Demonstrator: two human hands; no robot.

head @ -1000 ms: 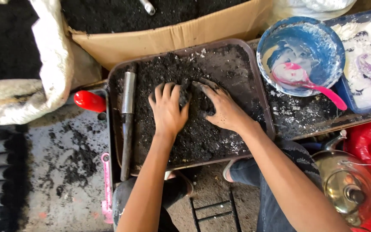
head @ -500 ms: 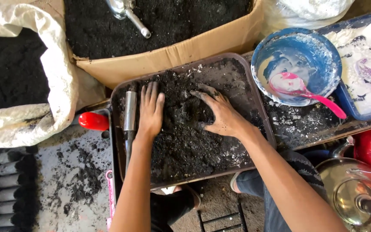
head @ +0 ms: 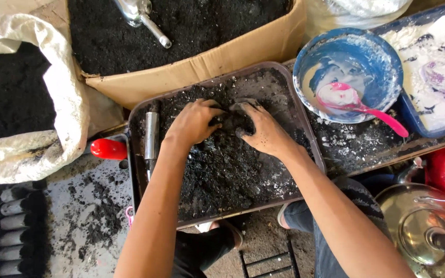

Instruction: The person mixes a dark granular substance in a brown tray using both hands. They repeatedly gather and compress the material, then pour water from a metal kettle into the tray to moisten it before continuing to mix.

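Black, damp, crumbly charcoal mix (head: 217,164) heaped in dark rectangular metal tray (head: 305,128), between left hand (head: 194,122) and right hand (head: 263,131). Both grips cupped, pressing together on one soft clump (head: 231,121). Probably light, friable; best scooped from beneath.

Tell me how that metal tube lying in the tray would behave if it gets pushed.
The metal tube looks round and smooth, so it would probably roll sideways. It looks rigid. Loose black powder beside it in the tray may slow it and make it gritty to grip.

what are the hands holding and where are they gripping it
Both the left hand and right hand cup a clump of black soil from its two sides, over the tray.
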